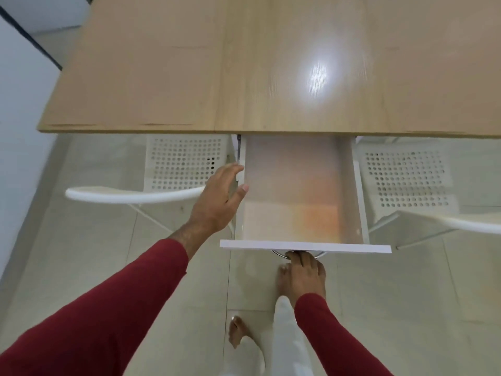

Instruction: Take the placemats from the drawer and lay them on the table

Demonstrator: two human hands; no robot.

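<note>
The right hand (305,270) reaches under the drawer's white front panel (305,247), its fingers curled round a curved metal handle (279,253) that shows as a thin chrome arc just below the panel. The left hand (217,198) hovers at the drawer's left wall, fingers straight and loosely together, thumb spread toward the inside, holding nothing; whether the fingertips touch the wall cannot be told. Both arms wear dark red sleeves (113,308).

The drawer (363,202) is a white box with thin flat walls, pulled out from under the counter toward the person, its long axis running from the counter edge to the front panel. Inside lies a pale, smooth, rectangular sheet, seemingly the placemats (292,191), flat on the bottom and filling it nearly wall to wall, long side along the drawer's pull. It is blurred; a faint orange tint shows toward its near right part, and how many sheets there are cannot be told.

The counter (189,77) is light wood-grain board with a straight near edge and a bright glare patch on the right half. Below it, on each side of the drawer, stands a white chair (181,164) with a perforated seat and a curved rounded backrest; the left one's backrest ends just beside the left hand. The floor (81,253) is glossy pale tile, and bare feet stand on it below the drawer front.
</note>
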